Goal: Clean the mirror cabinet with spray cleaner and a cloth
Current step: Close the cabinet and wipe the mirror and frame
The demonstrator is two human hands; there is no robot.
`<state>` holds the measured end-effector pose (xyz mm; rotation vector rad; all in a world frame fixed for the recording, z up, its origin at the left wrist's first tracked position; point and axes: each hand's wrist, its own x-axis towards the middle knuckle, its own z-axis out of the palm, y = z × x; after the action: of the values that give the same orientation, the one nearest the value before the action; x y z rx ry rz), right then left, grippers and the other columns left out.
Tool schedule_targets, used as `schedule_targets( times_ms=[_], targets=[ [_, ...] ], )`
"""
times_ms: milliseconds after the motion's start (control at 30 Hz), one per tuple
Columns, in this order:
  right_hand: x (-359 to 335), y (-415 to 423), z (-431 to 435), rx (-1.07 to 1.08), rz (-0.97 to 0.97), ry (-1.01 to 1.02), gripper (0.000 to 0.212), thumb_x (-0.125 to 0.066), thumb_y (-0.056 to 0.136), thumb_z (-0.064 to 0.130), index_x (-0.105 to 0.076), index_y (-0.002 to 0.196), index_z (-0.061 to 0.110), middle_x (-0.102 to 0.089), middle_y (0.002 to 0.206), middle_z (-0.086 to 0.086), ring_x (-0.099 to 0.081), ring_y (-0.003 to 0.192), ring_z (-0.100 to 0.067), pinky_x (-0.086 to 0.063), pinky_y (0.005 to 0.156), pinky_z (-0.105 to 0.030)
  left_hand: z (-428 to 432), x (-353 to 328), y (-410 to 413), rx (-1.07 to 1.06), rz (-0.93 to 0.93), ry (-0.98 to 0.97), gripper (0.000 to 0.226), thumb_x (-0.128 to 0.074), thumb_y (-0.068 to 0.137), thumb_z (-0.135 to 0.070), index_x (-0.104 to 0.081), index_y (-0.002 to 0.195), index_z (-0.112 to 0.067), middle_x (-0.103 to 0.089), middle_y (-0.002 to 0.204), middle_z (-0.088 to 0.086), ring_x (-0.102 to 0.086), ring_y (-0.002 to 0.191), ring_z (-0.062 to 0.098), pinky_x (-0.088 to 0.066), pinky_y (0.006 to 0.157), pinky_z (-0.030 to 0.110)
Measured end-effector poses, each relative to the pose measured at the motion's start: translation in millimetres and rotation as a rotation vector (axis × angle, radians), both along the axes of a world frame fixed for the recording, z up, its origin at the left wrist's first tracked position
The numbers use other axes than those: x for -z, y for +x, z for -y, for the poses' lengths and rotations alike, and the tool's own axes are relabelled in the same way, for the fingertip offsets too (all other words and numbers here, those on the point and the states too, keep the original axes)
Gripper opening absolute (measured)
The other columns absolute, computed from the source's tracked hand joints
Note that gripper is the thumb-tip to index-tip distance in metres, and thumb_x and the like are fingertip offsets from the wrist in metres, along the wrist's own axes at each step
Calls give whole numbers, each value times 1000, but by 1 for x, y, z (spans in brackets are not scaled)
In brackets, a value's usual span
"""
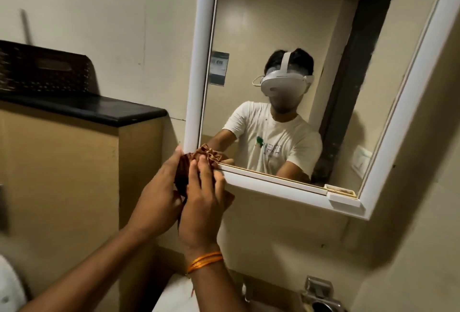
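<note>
The mirror cabinet (196, 62) has a white frame and hangs on the beige wall, filling the upper right of the view. A crumpled brown-orange cloth (209, 154) is bunched against its lower left corner. My left hand (159, 192) holds the cloth from the left, fingers curled round it. My right hand (204, 192), with an orange thread at the wrist, presses the cloth against the frame's bottom edge. The glass reflects a person in a white T-shirt. No spray bottle is in view.
A beige partition with a black top ledge (99, 107) stands to the left, a dark perforated basket (44, 70) on it. Below the mirror are a white basin edge (174, 291) and a metal fitting (321, 296). A small white tray (343, 199) sits on the frame's lower right.
</note>
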<state>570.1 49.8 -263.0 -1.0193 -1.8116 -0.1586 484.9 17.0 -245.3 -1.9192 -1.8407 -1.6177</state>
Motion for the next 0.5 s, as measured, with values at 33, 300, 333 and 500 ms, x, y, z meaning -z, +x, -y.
schedule_targets(
  times_ms=[33, 300, 333, 500],
  targets=[
    [0, 0, -2, -23, 33, 7, 54, -53, 86, 13, -52, 140, 19, -48, 147, 4, -45, 128, -25, -49, 93, -51, 3, -1, -6, 3, -4, -26, 91, -57, 83, 9, -12, 154, -28, -34, 154, 0, -37, 124, 0, -40, 96, 13],
    [6, 83, -13, 137, 10, 81, 76, -67, 69, -5, -53, 139, 20, -48, 146, 3, -44, 122, -27, -50, 89, -53, 7, -4, 5, 49, 57, -42, 91, -52, 80, 10, -15, 154, -29, -27, 143, -21, -23, 132, -7, -18, 108, 13],
    [10, 95, -14, 161, -17, 90, 82, -70, 64, -11, -53, 139, 18, -48, 146, 1, -43, 122, -29, -51, 89, -54, 7, -3, 6, 53, 64, -48, 91, -52, 80, 10, -14, 154, -29, -27, 143, -21, -22, 131, -7, -16, 109, 13],
    [8, 98, -14, 204, 25, 68, 85, -73, 59, -14, -56, 136, 16, -47, 142, -5, -43, 124, -33, -52, 87, -57, 7, -7, 1, 87, 108, -69, 93, -50, 82, 8, -8, 155, -32, -27, 155, -13, -22, 135, -4, -20, 112, 20]
  ],
)
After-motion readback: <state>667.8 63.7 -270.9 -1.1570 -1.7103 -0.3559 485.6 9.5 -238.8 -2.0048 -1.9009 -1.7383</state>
